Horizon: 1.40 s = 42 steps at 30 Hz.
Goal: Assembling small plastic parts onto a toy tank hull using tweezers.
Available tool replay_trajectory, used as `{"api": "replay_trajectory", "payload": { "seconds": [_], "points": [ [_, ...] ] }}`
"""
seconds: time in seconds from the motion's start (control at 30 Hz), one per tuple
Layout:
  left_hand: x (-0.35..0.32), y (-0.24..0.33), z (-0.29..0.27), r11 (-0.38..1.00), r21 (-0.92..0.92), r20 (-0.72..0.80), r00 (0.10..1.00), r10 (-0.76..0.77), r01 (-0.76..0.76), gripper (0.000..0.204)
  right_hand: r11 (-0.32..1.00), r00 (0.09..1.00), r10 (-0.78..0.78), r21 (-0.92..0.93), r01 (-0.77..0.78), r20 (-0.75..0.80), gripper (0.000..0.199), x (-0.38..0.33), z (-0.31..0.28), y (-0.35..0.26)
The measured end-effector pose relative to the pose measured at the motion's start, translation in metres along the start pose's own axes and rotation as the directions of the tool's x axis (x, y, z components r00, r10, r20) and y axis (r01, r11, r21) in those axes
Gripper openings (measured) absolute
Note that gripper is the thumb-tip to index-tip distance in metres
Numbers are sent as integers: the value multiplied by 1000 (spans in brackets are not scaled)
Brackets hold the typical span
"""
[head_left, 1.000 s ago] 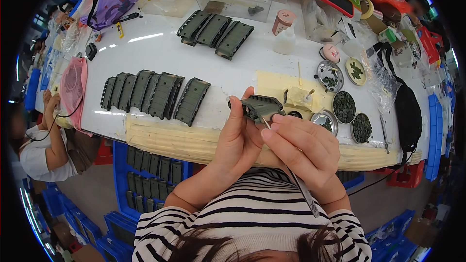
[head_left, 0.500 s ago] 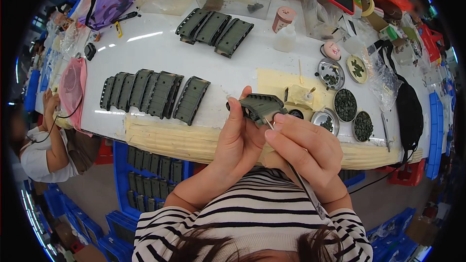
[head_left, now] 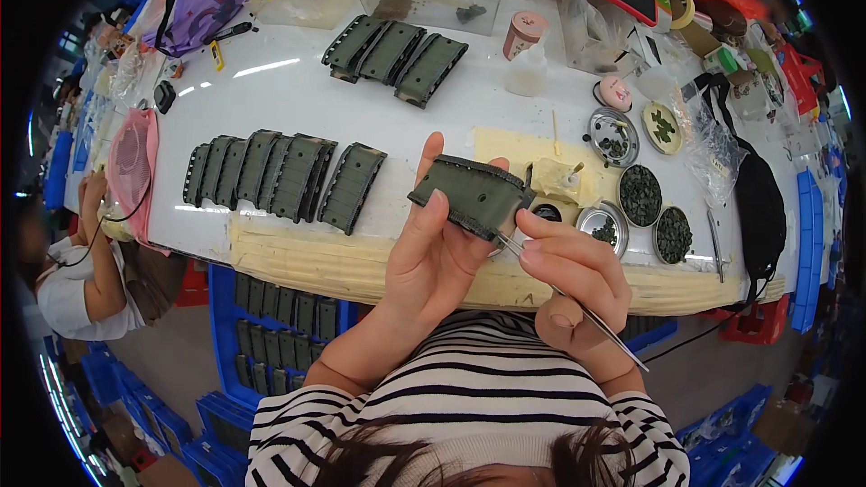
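Note:
My left hand (head_left: 424, 252) grips a dark green curved plastic part (head_left: 474, 194) by its lower edge, its smooth face with small holes turned up. In my right hand (head_left: 577, 275) is a pair of metal tweezers (head_left: 606, 326), closed between thumb and fingers. The tweezers' tips touch the lower right corner of the green part. Whether the tips pinch a small piece, I cannot tell. Similar green parts stand in a row (head_left: 262, 171) at the left of the table, and another group (head_left: 394, 59) lies farther back.
Right of my hands stand round tins of small dark green pieces (head_left: 640, 197), a metal dish (head_left: 603, 225) and a yellow-covered pot (head_left: 559, 182). Padding (head_left: 298, 257) lines the table's near edge. A blue crate (head_left: 221, 343) of green parts sits below. At far left, another person's arm (head_left: 99, 261) shows.
My left hand has turned the green part so that its broad smooth face shows. The tweezers have swung to a flatter slant, their rear end now farther right.

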State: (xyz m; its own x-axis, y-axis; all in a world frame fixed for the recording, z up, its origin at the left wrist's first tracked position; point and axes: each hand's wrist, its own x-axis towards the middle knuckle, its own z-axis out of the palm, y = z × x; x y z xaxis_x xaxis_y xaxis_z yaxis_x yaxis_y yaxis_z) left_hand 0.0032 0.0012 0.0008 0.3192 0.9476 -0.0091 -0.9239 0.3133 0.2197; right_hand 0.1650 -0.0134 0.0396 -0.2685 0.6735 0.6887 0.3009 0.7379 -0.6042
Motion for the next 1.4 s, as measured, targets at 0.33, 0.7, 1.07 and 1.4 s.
{"api": "replay_trajectory", "payload": {
  "seconds": [0.33,0.7,1.07,1.4],
  "points": [
    [1,-1,0,999,51,5,1000,-6,5,60,997,999,-28,72,25,36,34,-6,-7,5],
    [-1,-3,-3,999,37,11,1000,-1,1,60,998,999,-42,40,42,15,26,-8,-4,4],
    [-2,-5,-6,1000,8,-13,1000,2,-2,60,998,997,-18,59,23,-76,18,-12,5,6],
    [-3,-6,-9,999,-50,-5,1000,-8,8,59,998,995,-8,57,14,-102,17,-12,8,7]
  ]
}}
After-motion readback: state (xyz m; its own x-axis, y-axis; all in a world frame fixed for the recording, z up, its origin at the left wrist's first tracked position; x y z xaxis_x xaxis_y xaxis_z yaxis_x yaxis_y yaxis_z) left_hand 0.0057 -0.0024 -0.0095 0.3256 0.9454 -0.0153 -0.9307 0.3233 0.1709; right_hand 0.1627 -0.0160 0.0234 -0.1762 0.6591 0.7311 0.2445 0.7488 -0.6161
